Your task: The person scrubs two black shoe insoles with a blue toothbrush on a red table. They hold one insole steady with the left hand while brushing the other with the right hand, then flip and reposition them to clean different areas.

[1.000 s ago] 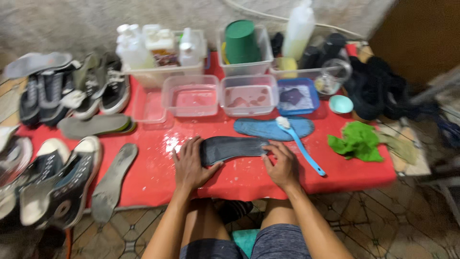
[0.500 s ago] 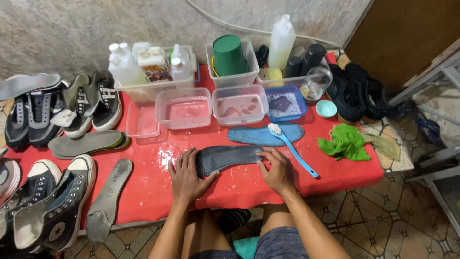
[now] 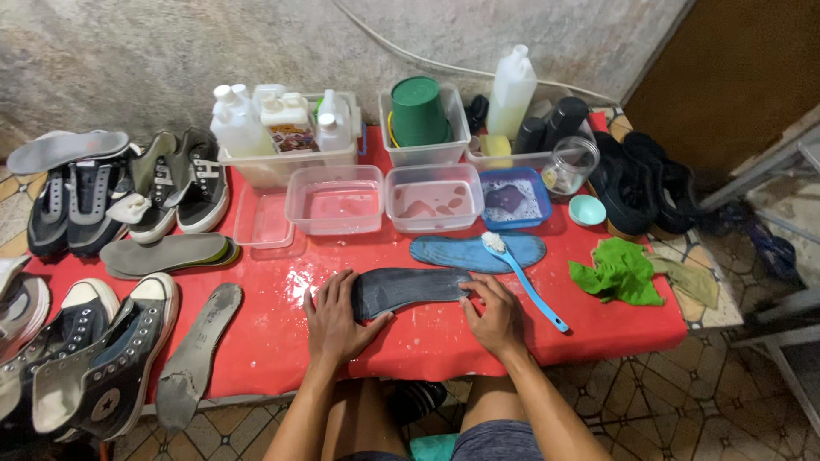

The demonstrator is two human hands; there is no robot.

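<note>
A dark grey shoe insole (image 3: 408,288) lies flat on the wet red table cover (image 3: 282,329). My left hand (image 3: 335,318) presses on its left end, fingers spread. At its right end my right hand (image 3: 495,314) pinches the edge. Just behind it lies a blue insole (image 3: 465,253) with a blue-handled brush (image 3: 523,277) resting across it, bristle head on the insole.
Three clear tubs of water (image 3: 335,199) and a blue tray (image 3: 511,198) stand behind the insoles. Bottles (image 3: 282,124), a green cup (image 3: 418,111) and jars fill bins at the back. Sneakers (image 3: 102,354) and loose insoles (image 3: 195,354) crowd the left; a green cloth (image 3: 619,271) lies right.
The view has risen slightly. Both hands stay on the dark insole, which has hardly moved.
</note>
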